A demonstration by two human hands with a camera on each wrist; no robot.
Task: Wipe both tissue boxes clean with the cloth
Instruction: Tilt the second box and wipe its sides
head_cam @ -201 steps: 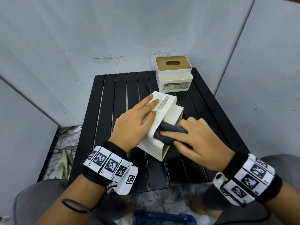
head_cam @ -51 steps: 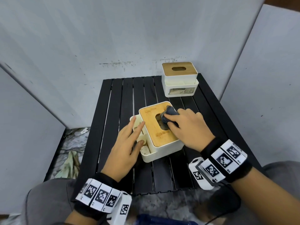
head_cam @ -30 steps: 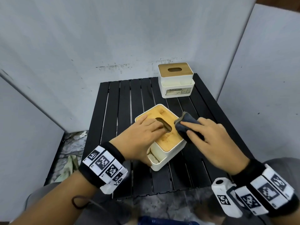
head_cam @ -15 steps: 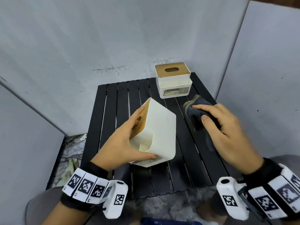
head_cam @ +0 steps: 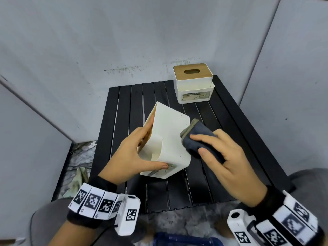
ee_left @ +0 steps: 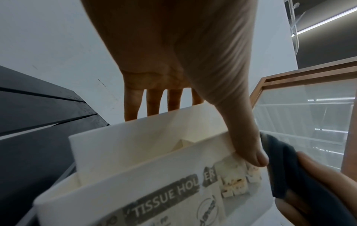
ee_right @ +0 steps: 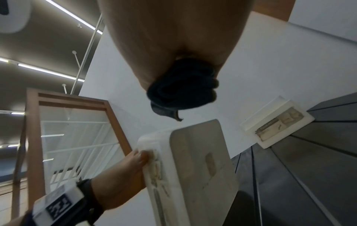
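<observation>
Left hand (head_cam: pixel 131 155) gripped the tipped-up white plastic tissue box (head_cam: pixel 168 139) over the black slatted table (head_cam: pixel 221 174) as the right hand (head_cam: pixel 229 160), clutching a folded dark grey cloth (head_cam: pixel 197 137), returned to its underside after wiping the lid; the second bamboo-lidded box (head_cam: pixel 193 82) waited behind.

A black slatted desk (head_cam: pixel 124 110) stood against grey wall panels (head_cam: pixel 88 41). A wooden-framed glass partition (ee_left: pixel 301 116) was behind it.

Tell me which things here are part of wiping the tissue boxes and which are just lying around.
Part of the job:
- tilted tissue box, gripped by the left hand
- dark cloth in the right hand
- second tissue box, upright at the table's far edge

Lying about:
- crumpled rag on the floor
- blue object
</observation>
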